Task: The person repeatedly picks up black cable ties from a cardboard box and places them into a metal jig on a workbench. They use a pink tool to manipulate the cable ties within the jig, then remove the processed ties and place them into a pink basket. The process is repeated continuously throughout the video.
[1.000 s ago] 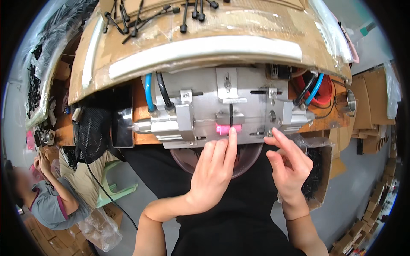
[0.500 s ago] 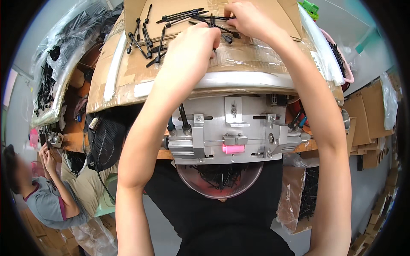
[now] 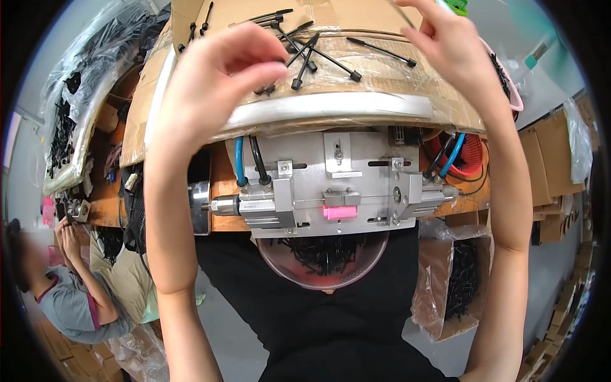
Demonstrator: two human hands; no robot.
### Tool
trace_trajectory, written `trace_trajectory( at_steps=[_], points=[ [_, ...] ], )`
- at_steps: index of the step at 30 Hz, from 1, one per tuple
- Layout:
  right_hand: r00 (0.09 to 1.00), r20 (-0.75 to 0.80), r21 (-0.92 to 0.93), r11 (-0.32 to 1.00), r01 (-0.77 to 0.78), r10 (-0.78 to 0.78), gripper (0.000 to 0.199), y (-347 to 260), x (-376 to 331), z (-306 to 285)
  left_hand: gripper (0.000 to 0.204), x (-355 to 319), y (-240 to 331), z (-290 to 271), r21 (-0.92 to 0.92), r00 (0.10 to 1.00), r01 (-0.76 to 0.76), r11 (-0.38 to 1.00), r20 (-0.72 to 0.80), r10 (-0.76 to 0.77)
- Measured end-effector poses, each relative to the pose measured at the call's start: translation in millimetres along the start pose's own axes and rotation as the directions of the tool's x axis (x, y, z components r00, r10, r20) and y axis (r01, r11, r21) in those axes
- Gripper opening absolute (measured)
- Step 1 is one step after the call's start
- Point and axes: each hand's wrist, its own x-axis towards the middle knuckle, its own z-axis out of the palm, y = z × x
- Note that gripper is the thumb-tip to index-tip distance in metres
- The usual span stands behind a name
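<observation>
My left hand (image 3: 219, 86) is raised over the left of the cardboard, blurred. Its thumb and fingers are curved but apart, with nothing visible between them. At the upper right, my right hand (image 3: 449, 44) hovers with thumb and forefinger parted. A thin, smeared streak shows at those fingertips, and I cannot make out what it is. Between the hands lie several black plastic rods with knobbed ends, some crossing each other. One such rod (image 3: 382, 52) lies apart from them, nearest my right hand. My left hand covers part of the pile.
A metal fixture (image 3: 375, 184) with a pink block (image 3: 340, 212) stands below the cardboard (image 3: 375, 86). Under it a clear bowl (image 3: 270, 267) holds black parts. A red basket (image 3: 468, 156) and a carton (image 3: 461, 325) are at right. A person (image 3: 76, 305) works at far left.
My hands have moved apart, the left leftward and nearer, the right to the right. Rods that were under my fingers now lie spread on the cardboard. The whole view has shifted slightly.
</observation>
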Motion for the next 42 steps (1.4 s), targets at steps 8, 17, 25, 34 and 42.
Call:
trace_trajectory(
  at_steps=[8, 17, 25, 34, 42],
  points=[
    [0.965, 0.114, 0.895, 0.396, -0.203, 0.238, 0.030, -10, -62, -32, 0.066, -132, 54, 100, 0.399, 0.992, -0.033, 0.916, -0.097, 0.078],
    [0.934, 0.042, 0.946, 0.285, -0.151, 0.355, 0.029, -34, -148, -40, 0.069, -166, 46, 176, 0.554, 0.997, -0.006, 0.833, 0.066, -0.037],
    [0.985, -0.020, 0.691, 0.714, -0.111, 0.173, 0.034, -83, -211, 8, 0.065, -150, 48, 140, 0.374, 0.987, 0.056, 0.926, 0.121, -0.109],
    [0.992, 0.127, 0.514, 0.855, -0.066, 0.001, 0.069, -117, -245, 73, 0.018, -13, -30, 17, 0.321, 0.995, 0.101, 0.942, -0.019, -0.100],
    [0.989, 0.141, 0.531, 0.840, -0.110, 0.040, 0.069, -118, -241, 75, 0.018, -12, -34, 3, 0.160, 0.976, 0.173, 0.972, 0.107, -0.191]
  ],
)
